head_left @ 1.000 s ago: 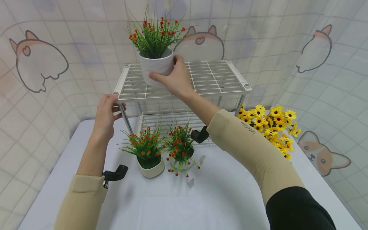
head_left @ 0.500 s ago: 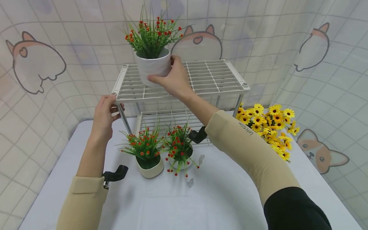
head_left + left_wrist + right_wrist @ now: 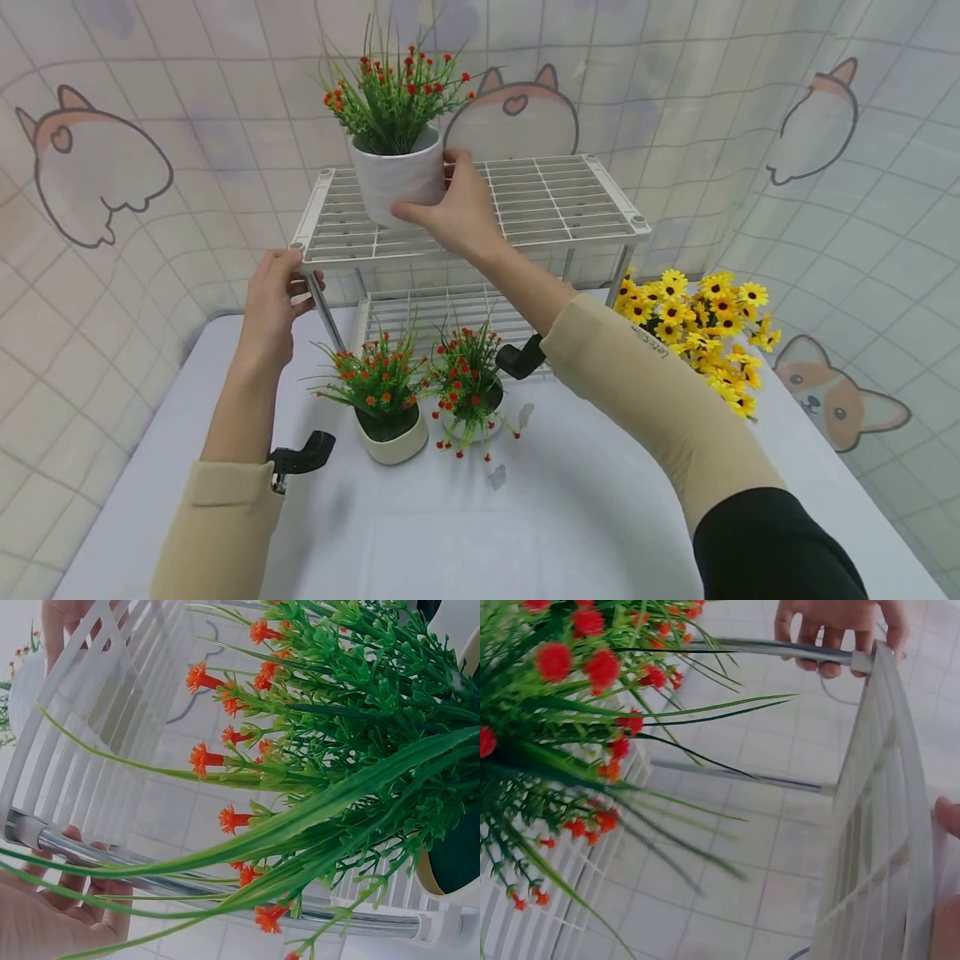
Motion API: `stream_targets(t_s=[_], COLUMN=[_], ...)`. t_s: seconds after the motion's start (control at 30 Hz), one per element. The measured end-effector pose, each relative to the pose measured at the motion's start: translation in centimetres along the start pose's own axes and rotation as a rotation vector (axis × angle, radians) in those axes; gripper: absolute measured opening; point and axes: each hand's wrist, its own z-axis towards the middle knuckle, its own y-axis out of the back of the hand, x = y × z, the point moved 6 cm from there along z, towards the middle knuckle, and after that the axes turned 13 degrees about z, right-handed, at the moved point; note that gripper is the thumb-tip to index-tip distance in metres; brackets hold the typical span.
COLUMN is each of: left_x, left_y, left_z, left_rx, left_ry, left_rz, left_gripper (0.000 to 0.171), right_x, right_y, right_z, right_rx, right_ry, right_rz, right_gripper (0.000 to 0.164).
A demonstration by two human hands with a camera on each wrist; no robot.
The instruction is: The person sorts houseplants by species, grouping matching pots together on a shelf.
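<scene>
Atop the white wire rack (image 3: 558, 196), toward its left end, a white pot (image 3: 399, 182) stands upright, with grassy leaves and small red flowers (image 3: 397, 104) rising from it. Right hand (image 3: 467, 204) is clamped on this pot from its right side, thumb across the front, other fingers passing behind. Base sits over the wires of the upper shelf; whether it bears fully on them is hard to judge from the head view. Left hand (image 3: 273, 304) is at the front left corner of the rack, fingers curled round the metal post (image 3: 324, 308) just under the shelf edge; both wrist views show the same grip. Lower shelf (image 3: 420, 302) visible beneath, pale wire too. On the desk (image 3: 442, 542), in front of the rack, two more red-flowered plants side by side: left one in a cream pot (image 3: 393, 446), right one (image 3: 467, 375) with blooms trailing over its pot. Yellow flowers (image 3: 708, 325) bunch to the right of the rack, partly behind the right forearm. Beige sleeves (image 3: 217, 525) on both forearms, black wrist mount (image 3: 302, 454) at the left cuff. Behind, a grid-patterned backdrop (image 3: 247, 142) with cartoon dog drawings (image 3: 97, 167).
</scene>
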Motion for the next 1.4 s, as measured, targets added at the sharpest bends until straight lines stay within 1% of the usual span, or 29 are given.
stream_targets(t_s=[0.17, 0.3, 0.47, 0.7, 0.8, 0.9, 0.97, 1.13, 1.23, 1.4], left_x=[0.1, -0.2, -0.4, -0.5, -0.4, -0.4, -0.4, -0.3, -0.1, -0.1], left_y=[0.1, 0.0, 0.0, -0.1, -0.2, -0.1, -0.1, -0.1, -0.1, 0.0], left_z=[-0.1, 0.2, 0.4, 0.2, 0.2, 0.1, 0.1, -0.1, -0.1, -0.1], left_rx=[-0.011, -0.012, -0.022, -0.026, -0.029, -0.033, -0.034, -0.043, -0.046, -0.042], left_ry=[-0.003, -0.023, -0.025, -0.029, -0.035, -0.034, -0.026, 0.002, 0.011, -0.003], left_rz=[0.006, 0.010, 0.024, 0.046, 0.068, 0.077, 0.065, 0.028, 0.020, 0.045], left_gripper=[0.022, 0.023, 0.025, 0.024, 0.025, 0.025, 0.024, 0.020, 0.020, 0.022], right_x=[0.5, 1.0, 1.2, 0.9, 0.4, -0.6, -1.5, -4.6, -7.1, -11.0], right_y=[0.6, 1.4, 2.0, 3.5, 4.2, 4.7, 5.1, 6.2, 7.0, 8.5], right_z=[-1.6, -3.2, -5.8, -9.6, -11.1, -12.5, -13.4, -15.7, -16.9, -18.7], right_rx=[0.037, 0.075, 0.128, 0.158, 0.184, 0.204, 0.215, 0.210, 0.167, 0.029], right_ry=[0.029, 0.081, 0.134, 0.236, 0.240, 0.205, 0.174, 0.071, 0.004, -0.097], right_rz=[-0.022, -0.014, 0.047, 0.109, 0.118, 0.101, 0.096, 0.088, 0.100, 0.135], right_gripper=[0.082, 0.078, 0.073, 0.059, 0.056, 0.055, 0.054, 0.050, 0.045, 0.040])
